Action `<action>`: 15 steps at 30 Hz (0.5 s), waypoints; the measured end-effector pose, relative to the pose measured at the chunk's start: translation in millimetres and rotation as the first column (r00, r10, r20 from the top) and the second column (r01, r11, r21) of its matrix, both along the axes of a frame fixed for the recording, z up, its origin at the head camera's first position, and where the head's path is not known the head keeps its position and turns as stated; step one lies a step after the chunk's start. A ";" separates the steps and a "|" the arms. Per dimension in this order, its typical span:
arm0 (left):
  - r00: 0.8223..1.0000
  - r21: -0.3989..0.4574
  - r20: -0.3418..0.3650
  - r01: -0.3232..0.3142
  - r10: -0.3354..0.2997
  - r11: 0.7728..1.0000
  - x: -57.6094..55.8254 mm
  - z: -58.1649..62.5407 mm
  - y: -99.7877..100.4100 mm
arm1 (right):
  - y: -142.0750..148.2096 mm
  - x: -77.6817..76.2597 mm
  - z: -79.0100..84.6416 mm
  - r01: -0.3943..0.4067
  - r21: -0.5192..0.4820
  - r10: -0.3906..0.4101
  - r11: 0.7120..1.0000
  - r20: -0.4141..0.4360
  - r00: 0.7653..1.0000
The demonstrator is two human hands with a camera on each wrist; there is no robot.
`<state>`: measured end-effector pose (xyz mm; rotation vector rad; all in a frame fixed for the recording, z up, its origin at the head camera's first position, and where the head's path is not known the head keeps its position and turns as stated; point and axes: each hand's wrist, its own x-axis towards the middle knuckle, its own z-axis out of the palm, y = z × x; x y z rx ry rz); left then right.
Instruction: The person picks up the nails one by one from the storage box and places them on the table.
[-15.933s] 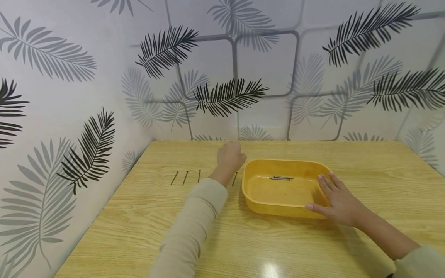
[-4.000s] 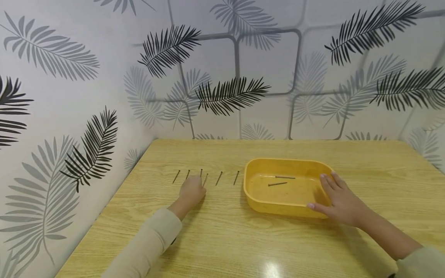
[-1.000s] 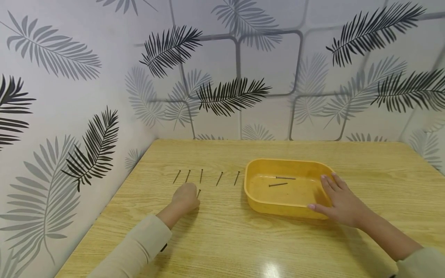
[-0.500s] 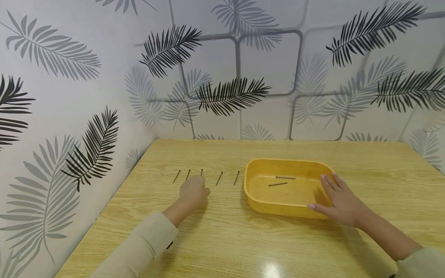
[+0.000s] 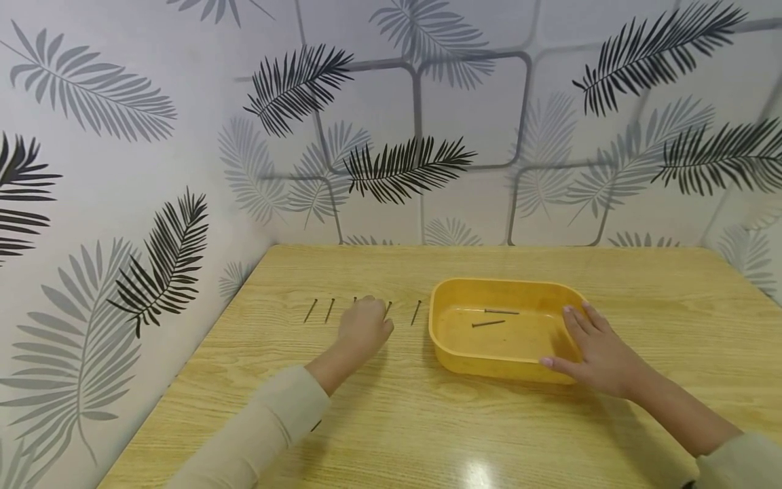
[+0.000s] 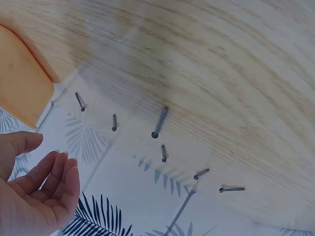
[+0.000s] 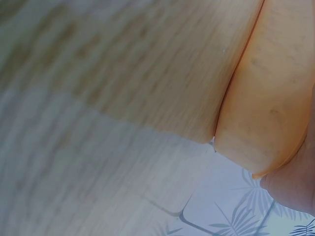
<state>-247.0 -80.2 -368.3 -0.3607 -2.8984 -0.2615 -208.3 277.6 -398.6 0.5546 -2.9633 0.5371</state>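
My left hand (image 5: 364, 328) hovers over a row of nails, covering part of it. Its fingers are loosely bent and hold nothing, as the left wrist view shows. Of the row, a nail (image 5: 311, 310) at the left end, a second nail (image 5: 330, 310) and the nail (image 5: 416, 312) nearest the tray are plainly seen. One nail (image 6: 160, 123) lies out of line with the others in the left wrist view; the hand hides it in the head view. My right hand (image 5: 601, 356) rests on the right end of a yellow plastic tray (image 5: 489, 365), fingers extended over its rim.
Inside the tray lie two nails, an upper nail (image 5: 501, 312) and a lower nail (image 5: 488, 324), apart from each other. The wooden table (image 5: 464, 421) meets a leaf-patterned wall (image 5: 379, 204) at the back and left.
My left hand drew a nail out of the row toward the front, let it go, then moved away and to the right. The tray nails, earlier side by side, lie apart. The right hand stays.
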 end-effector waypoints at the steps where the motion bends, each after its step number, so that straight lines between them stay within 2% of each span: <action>1: 1.000 -0.007 -0.011 0.005 -0.005 1.000 -0.2 0.6 2.0 | 0.2 -0.2 -0.3 -0.001 0.000 0.001 1.000 -0.001 1.000; 8: 0.996 -0.029 -0.078 0.046 -0.048 0.999 -0.4 4.5 17.0 | 1.5 -0.9 -1.5 0.000 0.002 0.000 1.000 -0.006 1.000; 15: 0.997 -0.024 -0.057 0.052 -0.054 0.998 -4.2 8.7 33.4 | 1.4 -1.5 -1.1 -0.003 0.005 0.003 1.000 -0.004 1.000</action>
